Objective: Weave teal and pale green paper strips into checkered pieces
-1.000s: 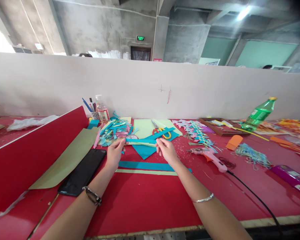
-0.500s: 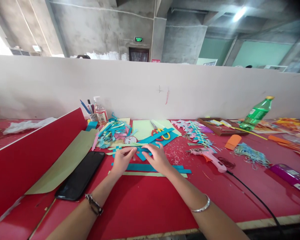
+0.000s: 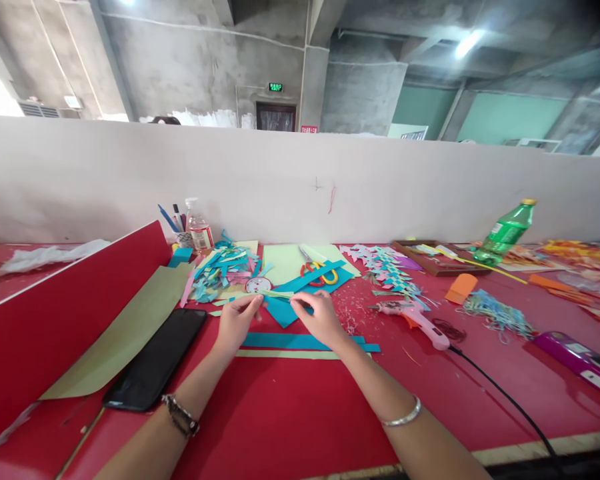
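Over the middle of the red table, my left hand (image 3: 236, 325) and my right hand (image 3: 321, 320) are held apart with their fingertips pinched. A narrow light green paper strip (image 3: 279, 294) stretches between them, with blue paper close below it. My fingers cover the strip's ends. On the table under my hands lie blue paper strips (image 3: 300, 342) and a pale green strip (image 3: 291, 354). Just behind my right hand, scissors (image 3: 307, 255) with red and yellow handles rest among blue paper pieces on a pale green sheet (image 3: 280, 257).
Paper scraps (image 3: 225, 267) are heaped at back left, near a plastic bottle (image 3: 200, 230). A black phone (image 3: 155, 360) lies left. To the right are a pink glue gun (image 3: 417, 317) with its cord, a woven paper piece (image 3: 387, 270), a green bottle (image 3: 505, 233) and a purple power strip (image 3: 577, 360).
My hands have moved apart, and the light green strip now spans the gap between them. The view has shifted slightly.
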A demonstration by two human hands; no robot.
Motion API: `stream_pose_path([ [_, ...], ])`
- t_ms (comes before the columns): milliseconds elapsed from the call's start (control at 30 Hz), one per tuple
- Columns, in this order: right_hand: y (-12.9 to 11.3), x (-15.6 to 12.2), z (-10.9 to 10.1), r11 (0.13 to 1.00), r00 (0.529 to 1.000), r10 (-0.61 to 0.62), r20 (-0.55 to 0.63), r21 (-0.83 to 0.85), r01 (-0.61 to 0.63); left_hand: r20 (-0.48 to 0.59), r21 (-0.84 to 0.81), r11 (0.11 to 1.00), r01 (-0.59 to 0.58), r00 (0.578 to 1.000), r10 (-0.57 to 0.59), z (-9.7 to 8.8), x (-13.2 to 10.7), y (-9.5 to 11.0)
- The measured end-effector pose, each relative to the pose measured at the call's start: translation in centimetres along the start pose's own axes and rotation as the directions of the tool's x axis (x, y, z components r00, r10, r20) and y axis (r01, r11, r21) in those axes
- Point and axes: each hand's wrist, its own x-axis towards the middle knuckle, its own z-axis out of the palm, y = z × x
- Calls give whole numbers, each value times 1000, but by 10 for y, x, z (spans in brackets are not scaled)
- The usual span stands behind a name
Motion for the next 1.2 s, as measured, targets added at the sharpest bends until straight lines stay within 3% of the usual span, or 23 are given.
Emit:
stream_pose_path([
  [233, -13, -5, 8, 997, 995, -77, 71, -13, 78, 145, -31, 999, -35, 989, 40, 7, -6, 1],
  [367, -9, -3, 9, 997, 995, -43, 86, -58, 48, 120, -45, 999, 1, 993, 4, 8, -7, 4],
  [667, -9, -2, 3, 999, 992, -52, 117, 6, 52, 134, -81, 996, 25, 991, -14, 5, -5, 2],
  [1200, -4, -2, 4, 998, 989, -66, 130, 2, 67, 158, 65, 996, -57, 986, 46, -1, -2, -3],
])
